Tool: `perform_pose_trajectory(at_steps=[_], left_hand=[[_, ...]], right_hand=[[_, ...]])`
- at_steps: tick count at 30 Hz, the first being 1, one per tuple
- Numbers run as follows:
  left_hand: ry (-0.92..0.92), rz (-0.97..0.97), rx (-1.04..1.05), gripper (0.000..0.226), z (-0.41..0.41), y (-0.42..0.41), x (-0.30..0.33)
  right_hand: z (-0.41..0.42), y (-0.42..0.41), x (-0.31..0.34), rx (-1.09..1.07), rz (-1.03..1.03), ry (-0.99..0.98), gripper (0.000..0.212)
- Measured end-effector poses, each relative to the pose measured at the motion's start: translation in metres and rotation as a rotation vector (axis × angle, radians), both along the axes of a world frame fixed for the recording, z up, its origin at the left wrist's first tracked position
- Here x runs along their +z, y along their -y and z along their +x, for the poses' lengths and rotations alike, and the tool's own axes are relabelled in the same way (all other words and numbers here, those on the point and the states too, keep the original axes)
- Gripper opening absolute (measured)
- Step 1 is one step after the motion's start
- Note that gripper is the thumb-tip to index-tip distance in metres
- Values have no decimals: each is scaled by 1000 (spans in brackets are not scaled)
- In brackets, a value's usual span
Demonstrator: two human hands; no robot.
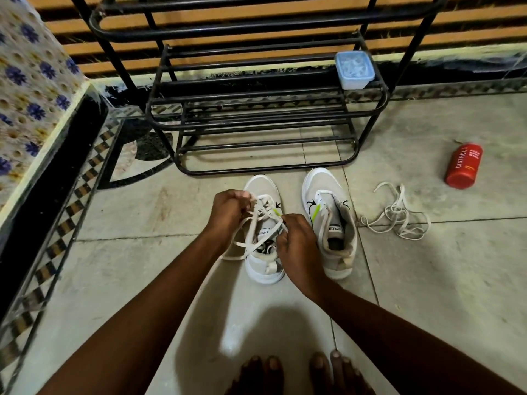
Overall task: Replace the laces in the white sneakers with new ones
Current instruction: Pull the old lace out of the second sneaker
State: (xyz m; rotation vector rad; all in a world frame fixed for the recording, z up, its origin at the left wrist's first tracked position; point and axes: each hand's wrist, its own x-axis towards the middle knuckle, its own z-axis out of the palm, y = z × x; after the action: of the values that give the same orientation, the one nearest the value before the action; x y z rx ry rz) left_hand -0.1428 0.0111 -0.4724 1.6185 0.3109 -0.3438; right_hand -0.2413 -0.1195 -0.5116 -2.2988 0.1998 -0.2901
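Left sneaker (263, 232) is set on the floor at frame centre, toe toward 12 o'clock; a lace (258, 220) runs loosely across its eyelets, loops spilling to 8 o'clock. The lace is pinched by the left hand (225, 212) near the toe end, fingers curled round a strand. A strand near the tongue is pinched by the right hand (296, 240), fingers pressed together. Right sneaker (330, 223) stands just beside at 3 o'clock; only a bit of lace is seen at its lowest eyelets. A loose lace (396, 218) is piled on the floor further out at 3 o'clock. Old or new cannot be told for any lace.

Step judged: working the lace through the left sneaker. Best done row by row, ends kept even, strands kept flat, sneaker steadied.

Rack (256, 118) at 12 o'clock, box (354, 70) on it; red bottle (464, 166) at 2 o'clock.
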Motion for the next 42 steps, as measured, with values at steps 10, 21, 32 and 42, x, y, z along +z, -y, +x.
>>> perform_pose_trajectory(at_steps=[10,21,32,42], left_hand=[[490,605,-210,11,12,0,0],[337,311,-374,13,26,-23,-1],[788,1101,-742,6,14,1,5],[301,226,186,18,47,-19,20]], right_hand=[[0,-6,9,-10,-68,-35,32],[4,-4,14,9,-78,-70,25],[4,-7,23,13,-81,-94,29],[2,-8,25,34,-85,-110,38]])
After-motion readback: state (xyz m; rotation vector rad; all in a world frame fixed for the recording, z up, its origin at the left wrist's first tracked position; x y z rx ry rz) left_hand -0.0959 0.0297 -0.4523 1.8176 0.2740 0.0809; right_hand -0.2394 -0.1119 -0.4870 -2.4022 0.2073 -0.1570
